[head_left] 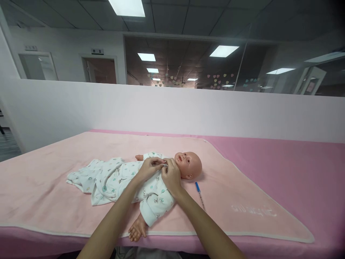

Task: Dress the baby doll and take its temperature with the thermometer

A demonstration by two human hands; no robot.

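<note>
1. white cloth with small greenish prints makes up the printed garment [115,180] on the doll [190,163], which lies on its back with its legs hidden under the loose fabric.
2. left hand [149,169], above the doll's upper chest: fingers drawn narrow, tips pinching what looks like a thin white edge or tie of the printed garment.
3. right hand [171,176], just beside the doll's chin: fingers curled in, tips close to the left hand's and seemingly on the same bit of cloth; the exact grip is too small to make out.
4. to work well here, a light fingertip pinch should do, with the cloth lifted slightly off the doll's neck and one hand steadying while the other does the fine part; a hard tug could drag the head round.
5. near the doll's head, on the wearer's side: a thin blue-ended stick [200,196], worth minding, as the right forearm passes close by.
6. beneath the doll: a pale pink blanket [229,187] over a darker pink cover [285,169].
7. beyond the doll: a low white wall [172,109].
</note>
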